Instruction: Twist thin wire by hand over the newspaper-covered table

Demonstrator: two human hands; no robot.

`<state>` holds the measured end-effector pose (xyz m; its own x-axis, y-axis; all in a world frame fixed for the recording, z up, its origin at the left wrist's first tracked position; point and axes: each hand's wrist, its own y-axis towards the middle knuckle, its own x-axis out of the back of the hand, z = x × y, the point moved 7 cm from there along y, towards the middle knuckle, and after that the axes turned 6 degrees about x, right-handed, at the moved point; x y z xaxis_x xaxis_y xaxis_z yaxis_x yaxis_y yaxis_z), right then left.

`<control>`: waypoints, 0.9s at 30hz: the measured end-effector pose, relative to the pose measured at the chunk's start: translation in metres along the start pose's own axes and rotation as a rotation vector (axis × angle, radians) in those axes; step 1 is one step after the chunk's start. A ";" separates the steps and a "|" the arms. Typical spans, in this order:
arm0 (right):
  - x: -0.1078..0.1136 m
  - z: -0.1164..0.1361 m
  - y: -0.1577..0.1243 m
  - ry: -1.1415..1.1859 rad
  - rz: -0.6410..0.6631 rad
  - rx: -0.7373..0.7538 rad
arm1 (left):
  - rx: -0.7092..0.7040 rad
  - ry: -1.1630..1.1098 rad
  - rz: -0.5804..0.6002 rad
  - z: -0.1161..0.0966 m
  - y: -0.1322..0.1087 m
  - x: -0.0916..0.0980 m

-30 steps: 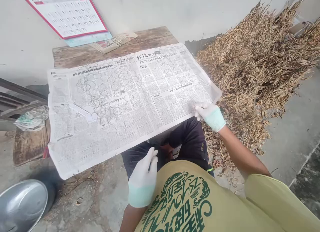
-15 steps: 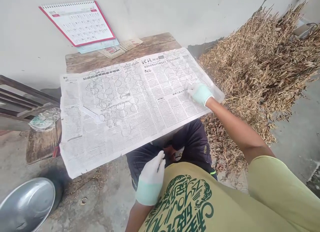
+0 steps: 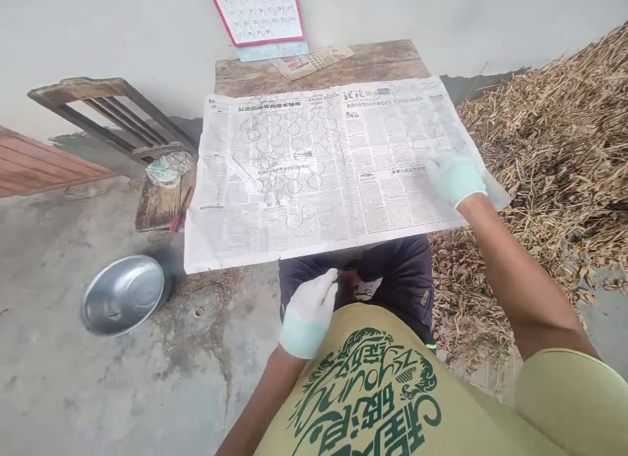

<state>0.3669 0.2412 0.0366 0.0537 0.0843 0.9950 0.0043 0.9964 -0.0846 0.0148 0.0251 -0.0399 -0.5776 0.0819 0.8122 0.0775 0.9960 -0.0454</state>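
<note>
A printed newspaper sheet (image 3: pixel 392 214) covers most of the wooden table (image 3: pixel 387 57) in front of me. Thin dark loops and wavy lines spread over its left and middle parts, with fainter ones at the upper right. My right hand (image 3: pixel 458 178), in a white and mint glove, is over the sheet's right side; its fingers are smeared by motion, and anything in them cannot be made out. In a matching glove, my left hand (image 3: pixel 309 312) rests by my lap, fingers stretched out and holding nothing. A white spoon-shaped thing (image 3: pixel 252 184) lies on the sheet's left half.
A desk calendar (image 3: pixel 265 14) and a folded newspaper (image 3: pixel 314 62) are at the table's back, against the wall. To the left stands a wooden chair (image 3: pixel 147 194) with a crumpled plastic bag (image 3: pixel 171 168). A metal basin (image 3: pixel 125 296) sits on the floor. Dry stalks (image 3: pixel 564 129) are heaped at right.
The view has swung left, so the table sits further right and more of the chair and basin shows. My right hand stays over the sheet's right side; my left hand keeps its place near my lap.
</note>
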 end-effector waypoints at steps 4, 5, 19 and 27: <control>-0.001 0.014 -0.035 0.088 -0.019 -0.023 | 0.050 0.051 -0.118 0.006 0.025 0.037; -0.003 0.020 -0.045 0.153 -0.019 -0.025 | 0.072 0.082 -0.150 0.008 0.034 0.047; -0.036 0.124 -0.116 0.582 0.113 0.184 | 0.082 0.468 -0.046 0.023 0.142 0.056; -0.047 0.140 -0.114 0.602 0.118 0.242 | 0.078 0.499 -0.052 0.029 0.153 0.053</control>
<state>0.2242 0.1250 0.0069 0.5891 0.2436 0.7704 -0.2572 0.9604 -0.1070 -0.0276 0.1824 -0.0204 -0.1186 0.0239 0.9927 -0.0125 0.9996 -0.0256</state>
